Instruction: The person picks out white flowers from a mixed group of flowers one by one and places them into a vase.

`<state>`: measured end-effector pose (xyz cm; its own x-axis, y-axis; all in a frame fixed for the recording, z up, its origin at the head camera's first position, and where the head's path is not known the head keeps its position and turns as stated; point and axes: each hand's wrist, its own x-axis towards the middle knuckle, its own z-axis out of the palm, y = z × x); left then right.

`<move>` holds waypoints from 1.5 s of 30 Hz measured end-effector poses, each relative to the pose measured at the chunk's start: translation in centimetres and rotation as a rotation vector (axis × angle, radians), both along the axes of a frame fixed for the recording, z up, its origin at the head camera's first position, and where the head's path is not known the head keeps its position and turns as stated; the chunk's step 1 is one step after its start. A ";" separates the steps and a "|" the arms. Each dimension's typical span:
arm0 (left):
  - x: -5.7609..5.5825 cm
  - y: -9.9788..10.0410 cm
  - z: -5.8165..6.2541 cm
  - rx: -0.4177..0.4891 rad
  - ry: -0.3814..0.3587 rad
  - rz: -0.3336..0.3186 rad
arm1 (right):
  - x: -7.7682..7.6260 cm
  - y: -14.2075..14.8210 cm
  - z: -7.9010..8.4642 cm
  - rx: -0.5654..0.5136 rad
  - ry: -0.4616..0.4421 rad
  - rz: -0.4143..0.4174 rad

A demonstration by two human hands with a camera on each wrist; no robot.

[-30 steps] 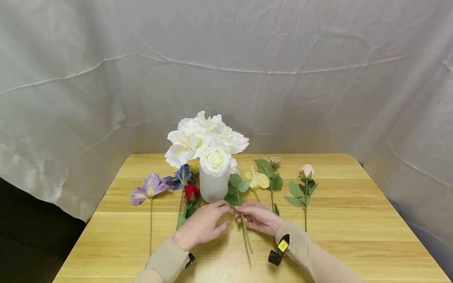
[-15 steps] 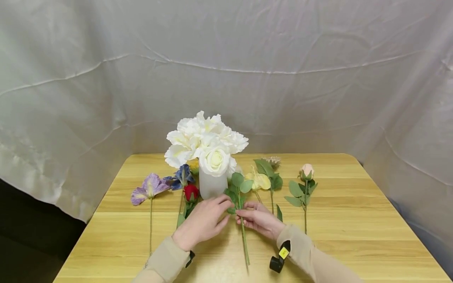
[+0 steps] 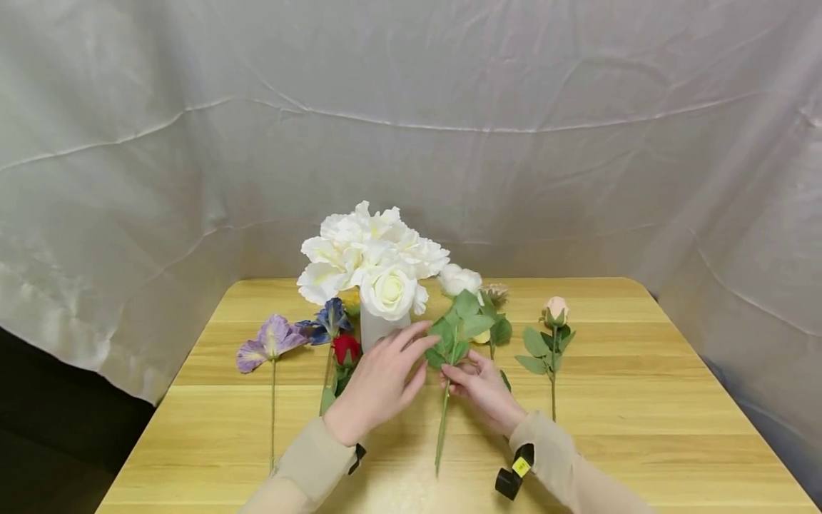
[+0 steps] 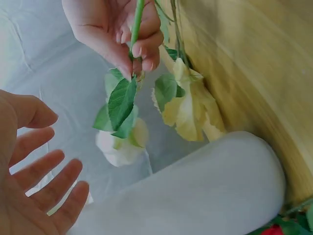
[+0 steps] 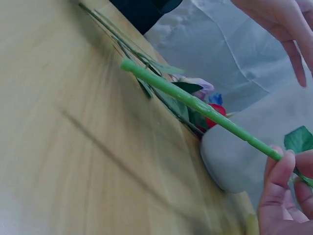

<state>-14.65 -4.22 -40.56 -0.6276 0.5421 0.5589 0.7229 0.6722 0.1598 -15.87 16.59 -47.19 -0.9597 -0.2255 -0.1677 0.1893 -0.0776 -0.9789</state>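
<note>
My right hand [image 3: 478, 389] pinches the green stem [image 5: 195, 103] of a white rose [image 3: 460, 280] between thumb and fingers, just below its leaves. The rose leans upright with its bloom pointing away, its cut end hanging above the table. My left hand [image 3: 382, 378] has its fingers spread and holds nothing; its fingertips are beside the rose's leaves [image 3: 459, 328]. Behind the left hand stands a white vase [image 3: 379, 330], partly hidden, filled with large white blooms [image 3: 375, 250] and another white rose [image 3: 389, 291].
Left of the vase lie a purple flower [image 3: 276, 337], a blue flower [image 3: 332, 318] and a red rose [image 3: 345, 348]. To the right, a yellow flower [image 4: 190, 107] is mostly covered by leaves in the head view. A pale pink rose [image 3: 556, 310] lies farther right on the wooden table [image 3: 616, 400].
The right hand has raised the white rose, so its bloom now shows right of the vase. The left hand has shifted slightly up and right, its fingers spreading more by the leaves.
</note>
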 end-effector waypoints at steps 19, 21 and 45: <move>-1.2 1.0 1.5 -0.035 0.013 0.064 | -1.0 0.8 3.6 0.050 0.288 -0.277; -1.2 0.5 1.6 0.006 0.052 0.078 | -1.0 0.8 4.0 0.047 0.327 -0.288; -1.4 -3.2 0.2 0.388 0.175 0.039 | -1.6 -1.4 9.8 -0.159 0.786 -0.426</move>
